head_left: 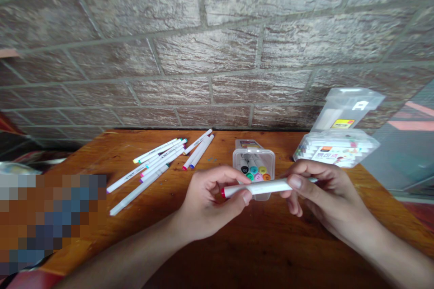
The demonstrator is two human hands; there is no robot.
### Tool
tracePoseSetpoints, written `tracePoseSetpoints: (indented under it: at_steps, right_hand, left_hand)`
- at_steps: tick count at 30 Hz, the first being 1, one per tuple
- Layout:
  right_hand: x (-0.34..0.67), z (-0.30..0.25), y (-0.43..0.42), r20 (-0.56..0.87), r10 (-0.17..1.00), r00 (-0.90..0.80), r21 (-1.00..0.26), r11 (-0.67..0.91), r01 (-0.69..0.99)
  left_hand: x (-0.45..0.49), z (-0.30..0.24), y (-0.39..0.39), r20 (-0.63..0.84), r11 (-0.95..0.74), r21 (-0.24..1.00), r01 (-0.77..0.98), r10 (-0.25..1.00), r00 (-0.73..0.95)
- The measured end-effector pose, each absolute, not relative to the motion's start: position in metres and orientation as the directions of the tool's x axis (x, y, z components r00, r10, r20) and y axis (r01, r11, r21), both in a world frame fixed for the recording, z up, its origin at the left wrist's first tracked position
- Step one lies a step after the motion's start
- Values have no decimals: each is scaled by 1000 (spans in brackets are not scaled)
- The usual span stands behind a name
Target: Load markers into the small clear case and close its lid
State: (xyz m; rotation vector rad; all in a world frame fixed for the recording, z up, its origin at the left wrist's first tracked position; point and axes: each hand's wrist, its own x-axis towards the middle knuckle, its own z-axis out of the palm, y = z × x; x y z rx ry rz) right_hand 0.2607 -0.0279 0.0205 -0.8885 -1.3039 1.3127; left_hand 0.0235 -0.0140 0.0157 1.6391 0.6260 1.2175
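My left hand (217, 201) and right hand (323, 189) are both pinching a white marker (267, 187), one near each end, held over the desk (233, 257) in front of a clear plastic case (272, 158). It runs pretty much sideways, red end aimed left, other end a touch higher in view. Desk's shiny orange-brown wood by a rough, blocky grey-brown wall (233, 45), with slim loose markers (139, 190) scattered left.
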Motion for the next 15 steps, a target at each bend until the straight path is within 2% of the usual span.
tracePoseSetpoints:
  at_steps: [5,8,15]
  right_hand:
    - [259,20,-27,138,983,-117,-956,102,-274]
    - [260,20,-27,132,982,-134,-947,85,-308]
    - [261,21,-28,104,980,-167,-940,41,-339]
  left_hand:
    - [22,12,-16,336,-307,942,-135,861,383]
    - [21,12,-16,295,-259,955,-143,876,381]
    - [21,18,-16,318,-240,942,-235,862,395]
